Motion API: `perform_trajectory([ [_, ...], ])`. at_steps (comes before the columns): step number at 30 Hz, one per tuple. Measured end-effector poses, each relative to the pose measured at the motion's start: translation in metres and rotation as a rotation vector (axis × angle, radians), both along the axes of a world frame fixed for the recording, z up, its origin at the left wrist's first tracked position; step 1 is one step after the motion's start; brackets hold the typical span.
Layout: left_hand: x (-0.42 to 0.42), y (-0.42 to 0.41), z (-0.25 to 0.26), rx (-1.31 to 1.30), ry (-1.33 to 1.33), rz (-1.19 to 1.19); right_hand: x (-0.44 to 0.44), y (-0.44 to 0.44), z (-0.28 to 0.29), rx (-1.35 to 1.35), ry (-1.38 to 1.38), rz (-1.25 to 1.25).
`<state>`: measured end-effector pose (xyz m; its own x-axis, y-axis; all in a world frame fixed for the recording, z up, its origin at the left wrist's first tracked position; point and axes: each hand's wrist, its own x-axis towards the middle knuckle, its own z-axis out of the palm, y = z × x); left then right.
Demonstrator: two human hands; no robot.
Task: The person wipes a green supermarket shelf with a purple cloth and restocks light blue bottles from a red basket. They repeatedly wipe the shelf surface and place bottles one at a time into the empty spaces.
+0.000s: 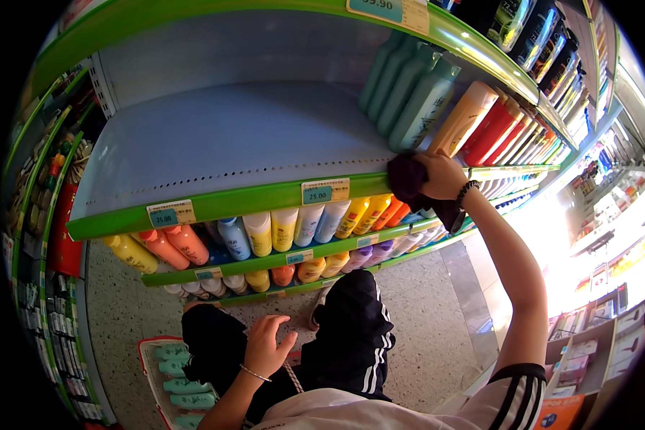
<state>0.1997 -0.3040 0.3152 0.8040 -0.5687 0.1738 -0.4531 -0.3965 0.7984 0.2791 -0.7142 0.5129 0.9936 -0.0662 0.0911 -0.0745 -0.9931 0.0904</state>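
Observation:
My right hand [442, 173] is closed on a dark purple cloth [408, 176] at the front edge of a white metal shelf [236, 129], below an orange bottle [465, 117]. Beside that bottle, several teal bottles [422, 105] stand in a row on the same shelf. Part of the cloth hangs down under my wrist. My left hand [269, 344] is held above my lap with its fingers apart and nothing in it. Left of my knees, a basket with a red rim [144, 365] stands on the floor and holds several teal bottles [192, 400] lying on their sides.
Lower shelves hold yellow, blue, white and orange bottles [234, 239]. Green price rails [247, 200] with tags edge the shelves. Red bottles [494, 131] stand further right. Black bottles [535, 40] fill the shelf at upper right. Another stocked rack [59, 215] is on the left.

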Motion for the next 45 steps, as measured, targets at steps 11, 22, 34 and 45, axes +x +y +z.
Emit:
perform_trajectory([
  [11, 0.034, -0.003, 0.053, -0.007, -0.313, 0.122, 0.009, 0.009, 0.002, -0.094, 0.129, -0.154],
  [22, 0.129, -0.057, 0.135, 0.18, -0.815, 0.22, 0.008, 0.02, -0.006, -0.08, -0.05, -0.076],
  [34, 0.151, -0.064, 0.102, 0.228, -0.927, 0.275, 0.011, 0.051, -0.023, -0.043, -0.277, 0.128],
  [45, 0.16, -0.064, 0.094, 0.223, -0.991, 0.293, 0.0, 0.004, -0.02, -0.054, -0.265, -0.026],
])
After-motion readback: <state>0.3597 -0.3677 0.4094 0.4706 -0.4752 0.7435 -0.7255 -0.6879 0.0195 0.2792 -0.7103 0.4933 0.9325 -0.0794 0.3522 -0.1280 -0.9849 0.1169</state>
